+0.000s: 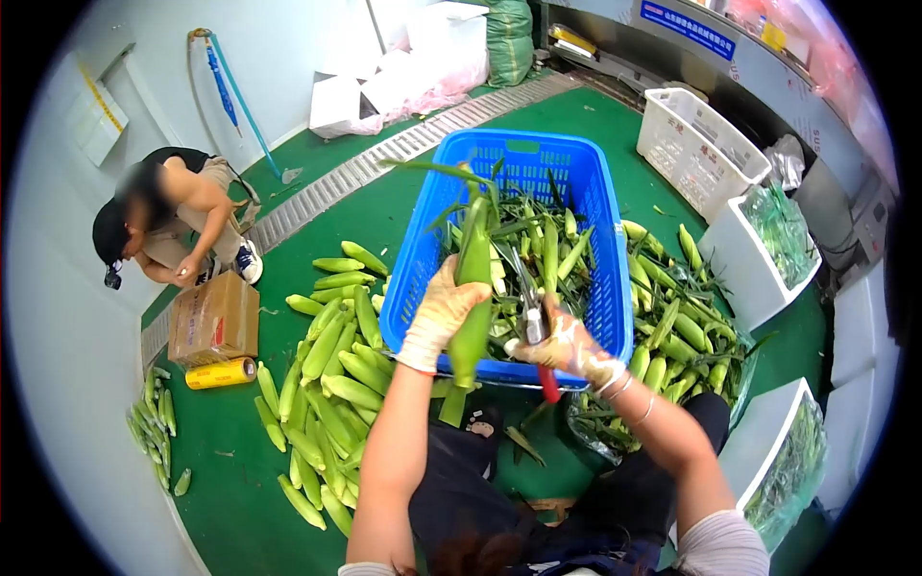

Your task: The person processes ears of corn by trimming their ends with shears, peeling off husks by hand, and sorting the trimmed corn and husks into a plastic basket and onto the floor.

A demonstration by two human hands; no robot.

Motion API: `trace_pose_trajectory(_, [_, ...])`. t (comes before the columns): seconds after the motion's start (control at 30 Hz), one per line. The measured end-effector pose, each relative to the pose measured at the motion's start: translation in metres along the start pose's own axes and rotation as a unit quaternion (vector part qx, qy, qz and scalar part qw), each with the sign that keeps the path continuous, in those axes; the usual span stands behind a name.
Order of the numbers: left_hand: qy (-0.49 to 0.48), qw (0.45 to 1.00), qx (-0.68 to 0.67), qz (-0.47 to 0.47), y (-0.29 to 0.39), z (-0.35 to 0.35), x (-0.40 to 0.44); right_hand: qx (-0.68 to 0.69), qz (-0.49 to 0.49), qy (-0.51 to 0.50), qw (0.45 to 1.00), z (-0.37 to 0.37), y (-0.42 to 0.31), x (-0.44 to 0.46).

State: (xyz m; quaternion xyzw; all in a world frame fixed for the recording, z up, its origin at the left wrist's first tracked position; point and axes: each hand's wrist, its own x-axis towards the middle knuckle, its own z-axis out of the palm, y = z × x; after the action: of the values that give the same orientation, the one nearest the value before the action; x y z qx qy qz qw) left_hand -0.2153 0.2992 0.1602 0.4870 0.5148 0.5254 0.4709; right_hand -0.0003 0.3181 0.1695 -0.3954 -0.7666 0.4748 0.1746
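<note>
Wrapped around an ear of corn (471, 326) in its green husk is my gloved left hand (442, 309). The ear stands nearly upright over the near side of a blue plastic crate (615, 278), with loose leaves at its top. My gloved right hand (569, 348) is closed on a pair of red-handled shears (534, 324), blades pointing up, to the right of the ear and apart from it. Husk trimmings and stalk pieces (557, 245) lie inside the crate. The fingertips of my right hand are partly hidden by the tool.
Trimmed ears (327, 370) are heaped on the green floor at left; leafy ears (682, 336) lie at right. White boxes (759, 259) and a white basket (696, 144) line the right side. Another person (182, 206) crouches at left by a cardboard box (213, 322) and yellow roll (221, 373).
</note>
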Motion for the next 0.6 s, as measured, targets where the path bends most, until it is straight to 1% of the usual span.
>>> trace_pose_trajectory(0.07, [0.02, 0.995, 0.059, 0.078, -0.012, -0.002, -0.002, -0.05, 0.02, -0.007, 0.998, -0.027, -0.01, -0.004])
trace_pose_trajectory(0.1, [-0.026, 0.995, 0.059, 0.073, -0.017, -0.007, 0.0, -0.054, 0.019, -0.039, 0.998, -0.038, -0.006, 0.002])
trace_pose_trajectory(0.13, [-0.03, 0.995, 0.059, 0.069, -0.008, -0.003, -0.002, -0.056, 0.017, -0.072, 0.996, -0.047, -0.002, 0.01])
trace_pose_trajectory(0.2, [-0.091, 0.982, 0.158, -0.049, 0.019, 0.002, -0.012, -0.11, -0.006, -0.13, 0.985, -0.065, -0.004, 0.022])
trace_pose_trajectory(0.23, [-0.12, 0.985, 0.112, -0.043, -0.001, -0.001, -0.012, -0.124, -0.041, -0.151, 0.98, -0.072, -0.004, 0.027])
trace_pose_trajectory(0.27, [-0.122, 0.985, 0.111, -0.048, -0.006, -0.004, -0.011, -0.137, -0.074, -0.172, 0.973, -0.076, -0.006, 0.031])
trace_pose_trajectory(0.3, [-0.14, 0.98, 0.135, -0.036, -0.009, -0.009, -0.009, -0.098, -0.054, -0.208, 0.972, -0.079, -0.009, 0.031])
trace_pose_trajectory(0.33, [-0.156, 0.975, 0.159, -0.021, -0.01, -0.015, -0.008, -0.029, -0.063, -0.221, 0.973, -0.075, 0.007, 0.035])
trace_pose_trajectory(0.37, [-0.151, 0.978, 0.136, -0.044, -0.004, -0.019, -0.01, 0.061, 0.012, -0.224, 0.973, -0.069, 0.012, 0.034])
trace_pose_trajectory(0.4, [-0.15, 0.979, 0.134, -0.039, -0.006, -0.023, -0.008, 0.147, 0.087, -0.224, 0.959, -0.063, 0.017, 0.031])
trace_pose_trajectory(0.43, [-0.137, 0.979, 0.144, -0.054, -0.01, -0.026, -0.005, 0.237, 0.098, -0.162, 0.953, -0.05, 0.035, 0.033])
trace_pose_trajectory(0.47, [-0.121, 0.979, 0.151, -0.068, -0.011, -0.029, -0.004, 0.394, 0.104, -0.078, 0.91, -0.037, 0.047, 0.037])
trace_pose_trajectory(0.5, [-0.091, 0.977, 0.165, -0.1, -0.006, -0.034, -0.011, 0.407, 0.098, -0.044, 0.907, -0.037, 0.05, 0.031])
trace_pose_trajectory(0.53, [-0.07, 0.979, 0.165, -0.095, -0.003, -0.041, -0.012, 0.42, 0.088, -0.019, 0.903, -0.039, 0.054, 0.028])
trace_pose_trajectory(0.6, [-0.021, 0.952, 0.305, 0.026, -0.012, -0.065, -0.023, 0.386, 0.065, -0.092, 0.916, -0.043, 0.086, 0.018])
